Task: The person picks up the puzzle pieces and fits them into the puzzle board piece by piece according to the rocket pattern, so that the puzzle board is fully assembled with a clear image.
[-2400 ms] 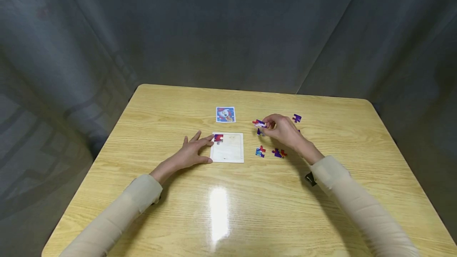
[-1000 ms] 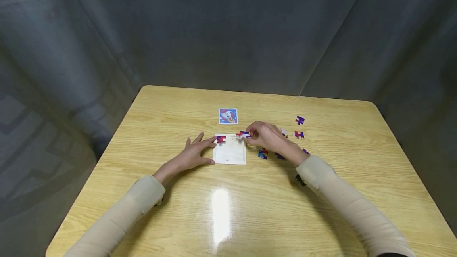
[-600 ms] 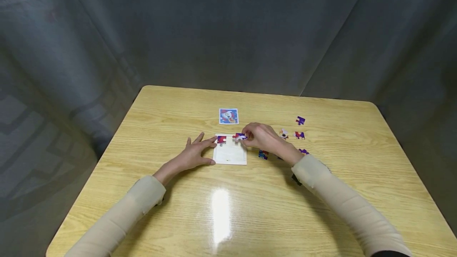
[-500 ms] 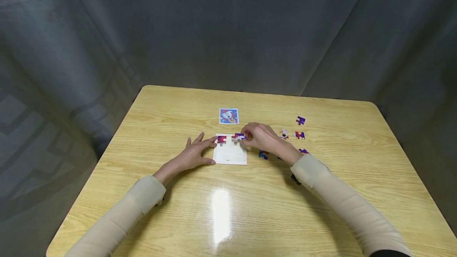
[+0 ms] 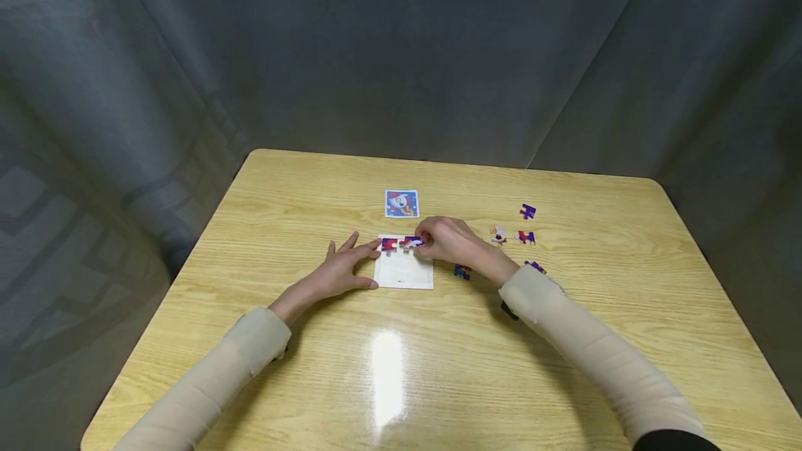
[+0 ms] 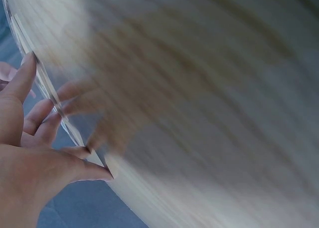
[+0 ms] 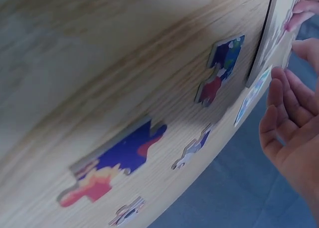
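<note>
A white square puzzle tray (image 5: 404,274) lies on the table, with a red and purple puzzle piece (image 5: 388,245) in its top left corner. My left hand (image 5: 337,273) rests at the tray's left edge, fingers spread and fairly straight; the left wrist view shows its fingertips along the tray rim (image 6: 48,86). Between thumb and fingers, my right hand (image 5: 452,240) pinches a purple, white and red puzzle piece (image 5: 410,242) over the tray's upper part, just right of the corner piece. In the right wrist view the right hand (image 7: 299,125) hides this piece.
A square picture card (image 5: 402,204) lies behind the tray. Right of the tray are several loose puzzle pieces: a purple one (image 5: 528,211) farthest back, a red and purple one (image 5: 526,237), a white one (image 5: 498,234) and a blue one (image 5: 462,271). A dark curtain (image 5: 401,54) hangs behind the table.
My right hand has carried the pinched piece leftward from among the loose pieces to the tray, up beside the corner piece. My left hand has stayed at the tray's edge.
</note>
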Demonstrator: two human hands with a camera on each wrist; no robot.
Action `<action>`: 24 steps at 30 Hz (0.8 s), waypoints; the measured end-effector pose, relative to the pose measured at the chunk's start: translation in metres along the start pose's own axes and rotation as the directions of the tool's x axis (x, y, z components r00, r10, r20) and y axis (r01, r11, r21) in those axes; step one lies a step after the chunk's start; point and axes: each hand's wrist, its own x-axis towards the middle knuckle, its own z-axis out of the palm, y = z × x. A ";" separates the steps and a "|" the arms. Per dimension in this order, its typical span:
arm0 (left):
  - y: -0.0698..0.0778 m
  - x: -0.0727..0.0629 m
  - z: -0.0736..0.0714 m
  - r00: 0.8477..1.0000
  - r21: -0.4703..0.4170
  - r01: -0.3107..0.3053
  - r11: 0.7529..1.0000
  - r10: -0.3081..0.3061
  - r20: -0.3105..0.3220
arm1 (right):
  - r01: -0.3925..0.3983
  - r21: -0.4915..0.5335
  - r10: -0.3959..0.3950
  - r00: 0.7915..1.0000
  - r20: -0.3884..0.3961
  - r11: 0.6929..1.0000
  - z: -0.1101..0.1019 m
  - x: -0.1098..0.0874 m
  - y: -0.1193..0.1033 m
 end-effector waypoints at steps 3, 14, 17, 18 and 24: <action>0.000 0.000 0.000 1.000 -0.003 -0.003 1.000 0.003 -0.001 | -0.012 -0.004 0.012 1.000 0.020 1.000 0.002 0.002 -0.001; 0.000 -0.001 0.001 1.000 -0.008 -0.008 1.000 0.008 0.000 | -0.035 -0.029 0.036 0.998 0.057 0.999 0.006 0.006 -0.003; 0.001 -0.001 0.001 1.000 -0.012 -0.007 1.000 0.007 0.004 | -0.030 -0.030 0.032 0.998 0.060 0.999 0.006 0.007 -0.004; 0.001 -0.001 0.001 1.000 -0.012 -0.006 1.000 0.006 0.004 | -0.028 -0.032 0.030 0.998 0.063 0.999 0.006 0.008 -0.004; 0.003 -0.002 0.000 1.000 -0.004 0.003 1.000 -0.003 0.006 | -0.021 -0.043 0.025 0.996 0.085 0.999 0.008 0.010 -0.005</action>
